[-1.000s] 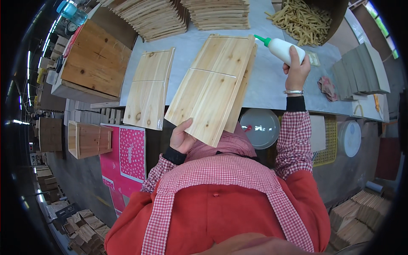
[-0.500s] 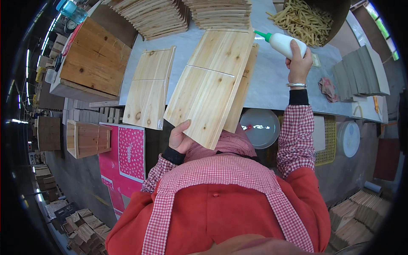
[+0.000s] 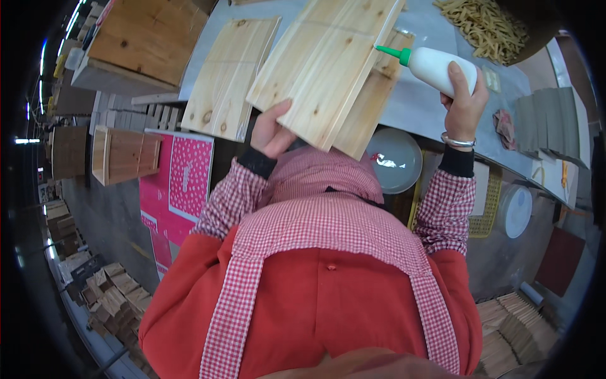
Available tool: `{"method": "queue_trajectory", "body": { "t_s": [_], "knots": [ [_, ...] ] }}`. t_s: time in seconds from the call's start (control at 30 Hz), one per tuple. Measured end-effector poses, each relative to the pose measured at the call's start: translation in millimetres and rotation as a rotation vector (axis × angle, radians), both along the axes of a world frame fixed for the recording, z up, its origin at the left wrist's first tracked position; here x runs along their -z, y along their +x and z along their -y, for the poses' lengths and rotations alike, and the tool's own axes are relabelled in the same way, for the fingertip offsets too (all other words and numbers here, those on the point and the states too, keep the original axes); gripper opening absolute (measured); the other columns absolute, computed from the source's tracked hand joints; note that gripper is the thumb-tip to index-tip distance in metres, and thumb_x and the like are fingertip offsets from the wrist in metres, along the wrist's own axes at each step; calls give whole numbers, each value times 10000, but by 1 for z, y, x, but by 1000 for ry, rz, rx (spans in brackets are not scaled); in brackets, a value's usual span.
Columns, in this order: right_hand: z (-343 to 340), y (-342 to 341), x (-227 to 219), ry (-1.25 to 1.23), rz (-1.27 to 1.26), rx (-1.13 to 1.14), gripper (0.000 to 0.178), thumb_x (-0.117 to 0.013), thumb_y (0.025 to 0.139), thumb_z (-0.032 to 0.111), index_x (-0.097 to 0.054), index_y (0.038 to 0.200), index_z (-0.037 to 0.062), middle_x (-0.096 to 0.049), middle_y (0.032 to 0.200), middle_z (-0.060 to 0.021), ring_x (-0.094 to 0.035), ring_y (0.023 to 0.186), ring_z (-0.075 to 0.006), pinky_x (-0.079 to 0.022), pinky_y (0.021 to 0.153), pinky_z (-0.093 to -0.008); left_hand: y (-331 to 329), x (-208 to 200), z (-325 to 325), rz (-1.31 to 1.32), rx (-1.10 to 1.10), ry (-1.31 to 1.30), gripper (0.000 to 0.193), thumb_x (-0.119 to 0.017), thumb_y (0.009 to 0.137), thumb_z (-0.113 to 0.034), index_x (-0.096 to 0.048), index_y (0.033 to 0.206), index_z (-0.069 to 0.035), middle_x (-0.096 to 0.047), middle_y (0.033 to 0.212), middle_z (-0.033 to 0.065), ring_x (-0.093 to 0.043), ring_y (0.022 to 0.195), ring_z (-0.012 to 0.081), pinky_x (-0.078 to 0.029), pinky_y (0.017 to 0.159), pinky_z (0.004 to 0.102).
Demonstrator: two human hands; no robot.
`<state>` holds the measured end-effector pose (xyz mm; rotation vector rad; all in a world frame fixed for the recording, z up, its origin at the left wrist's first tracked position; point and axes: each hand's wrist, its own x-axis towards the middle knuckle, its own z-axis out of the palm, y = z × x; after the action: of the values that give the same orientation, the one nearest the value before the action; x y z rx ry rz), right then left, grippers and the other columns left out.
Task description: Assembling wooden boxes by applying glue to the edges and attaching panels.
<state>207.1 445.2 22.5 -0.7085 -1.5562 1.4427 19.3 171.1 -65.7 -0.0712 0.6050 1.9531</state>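
Note:
My left hand (image 3: 273,131) grips the near lower edge of a pale wooden panel (image 3: 322,69), which is tilted over the table's front edge. A groove crosses this panel. In my right hand (image 3: 466,101) is a white glue bottle (image 3: 440,68) with a long green nozzle; its tip is at the panel's right edge. Under that edge another wooden board (image 3: 372,101) shows in part. To the left lies a similar grooved panel (image 3: 227,76), with nobody's hand on it.
Thin wooden strips (image 3: 483,25) fill a container at the back right. Grey sheets (image 3: 549,123) are stacked at the right, beside a crumpled pink cloth (image 3: 503,128). A big wooden box (image 3: 142,41) stands at the left. Below the table are a round basin (image 3: 396,170) and a wooden planter box (image 3: 126,155).
The view has shifted, so the table appears higher. The glue bottle's nozzle has come from the panel's far right corner down along its right edge, toward me.

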Motion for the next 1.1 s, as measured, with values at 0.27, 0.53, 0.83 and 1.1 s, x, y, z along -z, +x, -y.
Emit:
{"method": "queue_trajectory", "body": {
  "t_s": [0.27,0.53,0.83,1.1],
  "knots": [
    [56,21,4,78,90,-176,333,-680,846,270,-568,1016,6,-589,799,-31,-521,596,-64,-398,450,-197,-20,-3,-20,-27,24,107,510,-545,907,-82,-331,1352,47,-447,1362,202,-428,1282,328,-311,1106,492],
    [73,29,0,208,126,-251,349,-663,848,280,-560,1051,15,-573,837,-23,-502,631,-63,-395,510,-198,-10,-2,-16,-71,-17,63,501,-502,942,-141,-313,1369,41,-410,1390,217,-404,1299,337,-293,1113,503],
    [88,19,16,226,101,-260,363,-629,848,267,-541,1107,29,-553,870,-32,-538,800,-114,-462,627,-253,-17,-12,-8,21,-181,14,511,-523,905,-73,-327,1363,41,-416,1387,210,-405,1292,330,-291,1119,472],
    [88,28,3,-131,-286,30,457,-574,879,372,-495,1165,24,-573,827,-71,-517,556,-105,-326,394,-201,-13,-18,108,-339,-417,233,667,-568,817,-16,-293,1425,-19,-405,1418,173,-404,1299,331,-319,1099,480]
  ]
}}
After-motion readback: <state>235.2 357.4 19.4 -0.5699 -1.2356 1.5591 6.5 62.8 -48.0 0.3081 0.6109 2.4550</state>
